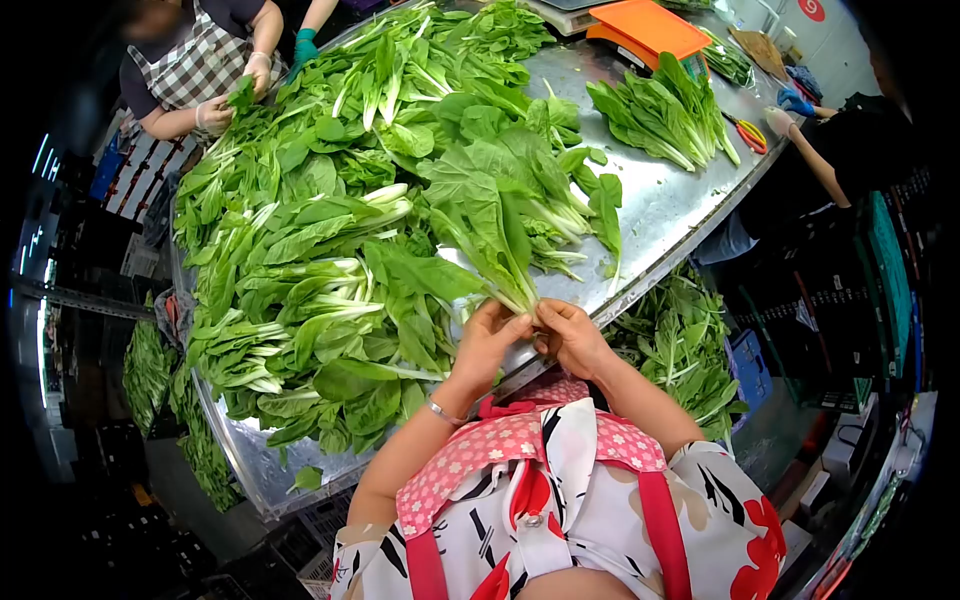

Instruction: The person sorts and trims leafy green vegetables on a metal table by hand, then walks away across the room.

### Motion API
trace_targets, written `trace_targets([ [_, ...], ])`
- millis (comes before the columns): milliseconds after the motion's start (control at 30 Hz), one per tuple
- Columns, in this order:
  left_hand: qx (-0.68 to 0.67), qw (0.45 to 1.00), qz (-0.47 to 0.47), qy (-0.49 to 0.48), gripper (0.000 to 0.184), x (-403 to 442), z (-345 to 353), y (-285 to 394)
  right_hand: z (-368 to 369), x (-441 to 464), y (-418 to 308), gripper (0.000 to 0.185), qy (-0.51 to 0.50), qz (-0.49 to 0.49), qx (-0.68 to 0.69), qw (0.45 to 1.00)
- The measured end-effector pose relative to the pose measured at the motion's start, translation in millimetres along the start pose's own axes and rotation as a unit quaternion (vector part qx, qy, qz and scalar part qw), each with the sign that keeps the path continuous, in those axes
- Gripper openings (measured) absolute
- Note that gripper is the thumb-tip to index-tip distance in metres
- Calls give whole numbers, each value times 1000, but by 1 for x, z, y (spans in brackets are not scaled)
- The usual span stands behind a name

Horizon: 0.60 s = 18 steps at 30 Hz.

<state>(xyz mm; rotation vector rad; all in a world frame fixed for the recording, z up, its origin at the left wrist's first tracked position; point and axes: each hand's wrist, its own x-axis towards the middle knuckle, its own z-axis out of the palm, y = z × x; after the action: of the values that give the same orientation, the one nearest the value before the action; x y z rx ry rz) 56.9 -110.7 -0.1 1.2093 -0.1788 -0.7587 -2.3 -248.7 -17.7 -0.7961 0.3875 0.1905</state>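
While the two bare hands meet near the front edge of the metal table (655, 232), the head view shows them closed on the pale stem ends of one leafy bunch (495, 225). The left hand (488, 345) pinches the stems from the left side, and the right hand (572, 338) pinches them from the right, its fingers very close to the left ones. The leaves of this bunch point away from the body and lie over the big pile of greens (300, 250).

In the same view, an orange tray (655, 27) sits at the far side of the table, and a separate bunch (665, 115) lies near it. Scissors (748, 137) lie to the right of this bunch. Below the right edge of the table, more greens (680, 350) are heaped beside a blue crate (750, 368); I cannot tell which container holds them. Dark crates (820, 290) stand farther right, their contents too dark to tell. At upper left, a person in a checked apron (205, 60) holds a green leaf (241, 96) in gloved hands.
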Motion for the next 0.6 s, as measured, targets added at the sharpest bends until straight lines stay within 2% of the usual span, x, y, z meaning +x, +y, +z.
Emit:
trace_targets([
  [133, -25, 999, 20, 23, 28, -6, 3, 6, 7, -2, 2, 26, 19, -17, 19, 999],
  [200, -41, 997, 44, 42, 27, -5, 1, -2, 13, -1, 5, 22, 102, -96, 20, 990],
  [233, -56, 994, 68, 62, 27, -4, 0, -4, 11, 1, 4, 22, 100, -95, 19, 990],
  [300, -61, 991, 85, 88, 22, -6, -3, -2, 3, 2, 0, 20, 163, -255, -80, 950],
  [333, -36, 988, 101, 115, 21, -6, -7, 1, -3, 3, -3, 19, 169, -279, -77, 942],
  [367, -12, 983, 117, 142, 20, -7, -10, 4, -9, 1, -9, 20, 174, -274, -141, 935],
  [400, 4, 979, 127, 159, 21, -10, -10, 10, -17, 3, -17, 21, 154, -224, -370, 888],
  [433, 6, 978, 128, 163, 21, -10, -12, 8, -21, 5, -23, 23, 126, -165, -578, 790],
  [467, 28, 979, 123, 162, 22, -9, -15, 4, -18, 2, -20, 30, 158, -197, -664, 704],
  [500, 49, 979, 118, 161, 24, -8, -17, 2, -9, 1, -24, 30, 155, -198, -663, 705],
  [567, 45, 978, 116, 166, 27, -7, -10, 4, 10, -1, -33, 33, 84, -414, -654, 628],
  [600, 76, 979, 97, 165, 27, -8, -10, 2, 22, -6, -35, 34, 7, -332, -586, 739],
])
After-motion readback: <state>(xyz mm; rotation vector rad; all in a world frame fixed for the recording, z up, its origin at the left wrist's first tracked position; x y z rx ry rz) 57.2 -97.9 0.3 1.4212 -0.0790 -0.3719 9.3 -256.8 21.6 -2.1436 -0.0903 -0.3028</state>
